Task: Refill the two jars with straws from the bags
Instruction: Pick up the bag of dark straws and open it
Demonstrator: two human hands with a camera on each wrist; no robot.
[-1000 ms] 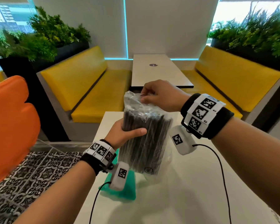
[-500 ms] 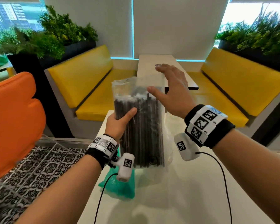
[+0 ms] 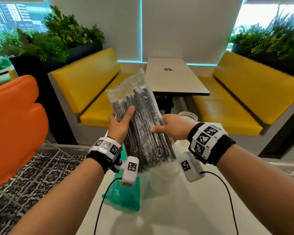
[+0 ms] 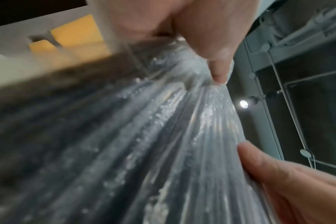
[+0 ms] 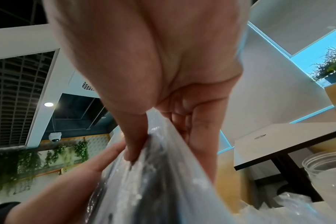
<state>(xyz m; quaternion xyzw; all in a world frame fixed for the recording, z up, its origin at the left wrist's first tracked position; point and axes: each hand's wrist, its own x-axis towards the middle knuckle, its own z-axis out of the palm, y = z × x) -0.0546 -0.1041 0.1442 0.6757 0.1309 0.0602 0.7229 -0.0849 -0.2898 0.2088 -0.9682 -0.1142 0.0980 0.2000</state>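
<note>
Since a moment ago the clear bag of black straws point(image 3: 141, 126) has tipped from upright to leaning away, and the right hand point(image 3: 172, 127) has come down to clasp its side. The left hand point(image 3: 120, 123) grips the opposite side. A clear jar point(image 3: 187, 116) stands just behind. Best keep the open mouth raised until over the jar.

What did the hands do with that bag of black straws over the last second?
The right hand let go of the bag's top, opened, then took hold of the bag of black straws at its right side. The bag tipped from upright to leaning away. The left hand kept its grip throughout.
</note>
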